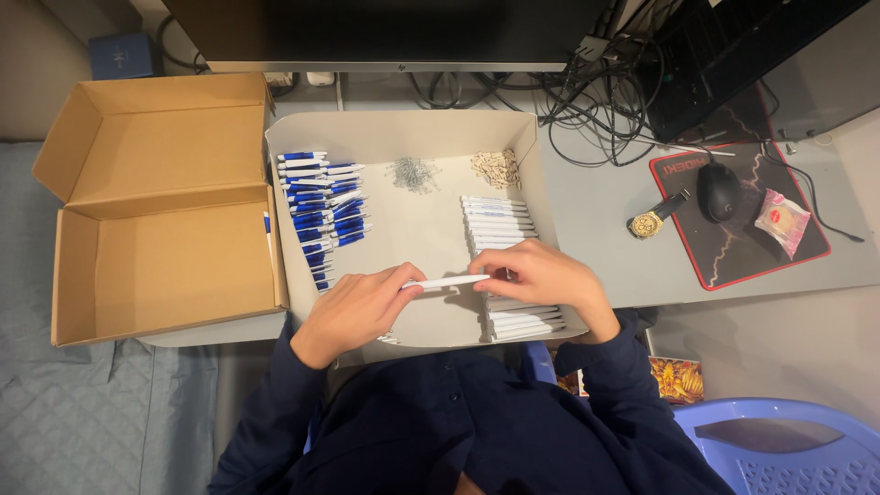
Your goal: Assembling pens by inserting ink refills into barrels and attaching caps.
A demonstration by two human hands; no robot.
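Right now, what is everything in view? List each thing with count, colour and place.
White pen barrel: one, held between both hands.
White barrels: a stack, tray right.
Blue-and-white pen parts: a pile, tray left.
Springs: small grey heap, tray back.
Tan small parts: heap, tray back right.
Tray: one, grey, desk centre.
Cardboard box: one, brown, open, left.
Mouse: one, black, on mat.
Wristwatch: one, gold-faced, beside mat.
Left hand: on barrel's left end.
Right hand: on barrel's right end.

Smooth white plastic pen barrel [449, 282]; matt brown cardboard box [165, 202]; glossy metal watch [647, 223]; quilted grey cloth bedcover [82, 422].
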